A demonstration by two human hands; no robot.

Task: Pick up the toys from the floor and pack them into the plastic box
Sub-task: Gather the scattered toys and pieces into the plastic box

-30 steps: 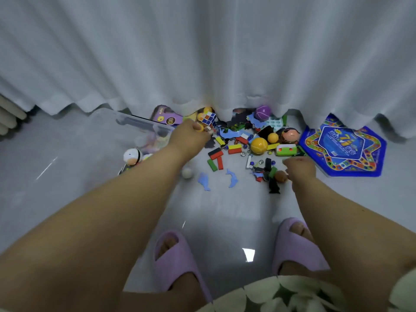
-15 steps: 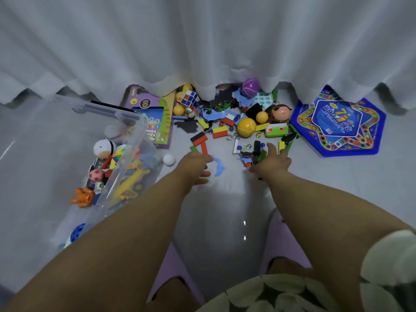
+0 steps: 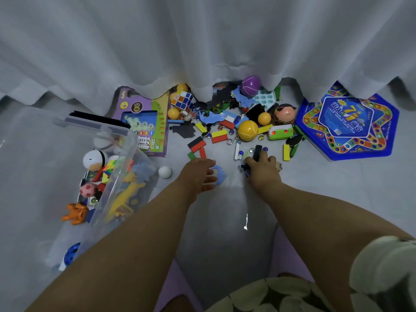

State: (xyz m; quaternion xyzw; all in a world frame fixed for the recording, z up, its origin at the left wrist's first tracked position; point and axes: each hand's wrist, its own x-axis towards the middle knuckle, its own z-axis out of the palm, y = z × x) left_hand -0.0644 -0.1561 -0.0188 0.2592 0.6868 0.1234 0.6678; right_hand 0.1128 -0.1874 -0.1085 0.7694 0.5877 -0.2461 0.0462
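A clear plastic box (image 3: 126,143) stands at the left with several toys inside, among them a white round figure (image 3: 94,157) and a pink ball (image 3: 88,190). Loose toys lie in a pile along the curtain: a yellow ball (image 3: 247,130), a Rubik's cube (image 3: 183,100), a purple ball (image 3: 251,85) and coloured blocks (image 3: 219,136). My left hand (image 3: 199,174) is low over the floor, fingers spread on a blue foam piece (image 3: 221,175). My right hand (image 3: 263,171) curls around a black block (image 3: 257,151) and small pieces at the pile's near edge.
A blue star-shaped game board (image 3: 347,122) lies at the right, a purple game box (image 3: 146,122) beside the plastic box. A small white ball (image 3: 165,172) rests near the box. White curtain (image 3: 202,41) hangs behind the pile. Purple slippers (image 3: 290,255) are under me.
The view has swung left, showing the box's contents. My left hand came back from the Rubik's cube down to the blue foam piece. My right hand closed around pieces at the pile's edge.
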